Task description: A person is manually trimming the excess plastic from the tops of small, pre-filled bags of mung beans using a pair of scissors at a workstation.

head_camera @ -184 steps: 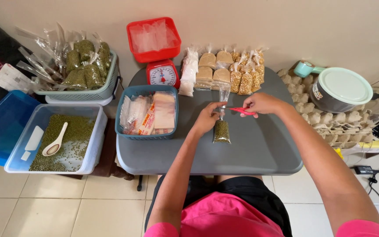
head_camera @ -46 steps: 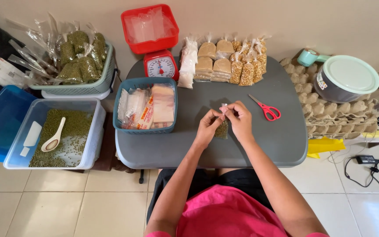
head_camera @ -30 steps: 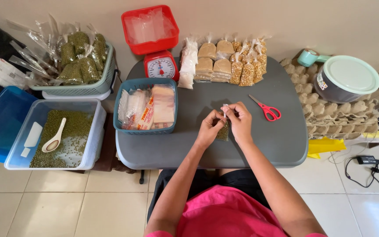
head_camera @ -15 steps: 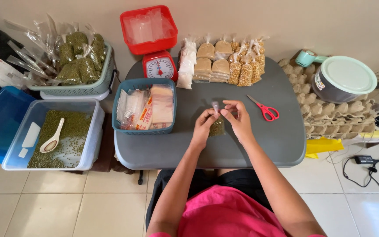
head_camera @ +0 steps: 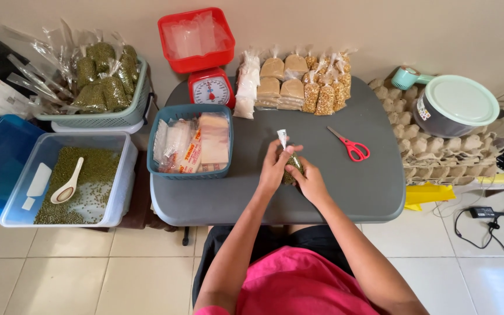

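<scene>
A grey plastic table point(head_camera: 357, 192) stands against a pale wall on a tiled floor, crowded along its far edge with goods. Both hands meet near the table's middle over a small clear plastic bag of green beans point(head_camera: 293, 169). The left hand point(head_camera: 273, 169) wraps the bag's neck, and the right hand point(head_camera: 309, 182) cups the body from the near right side, fingers closed round it. The bag's twisted top point(head_camera: 282, 137) pokes up above the left fingers. Whether a knot is already in the neck cannot be told from this angle.

A few seconds ago the right hand held the red-handled scissors point(head_camera: 350, 146) over the upright bag; they now lie on the table to the right, apart from both hands. Since then the hands have stayed clasped on the bag, with only the top turning and shifting between the fingers, which reads as closing work on the neck following the cut.

To the left of the hands sits a teal basket of flat packets point(head_camera: 191, 142). Beyond it are a red kitchen scale point(head_camera: 210, 88) and rows of filled clear bags point(head_camera: 296, 83). A clear tub of loose green beans with a white spoon point(head_camera: 76, 185) rests lower on the far left.
</scene>
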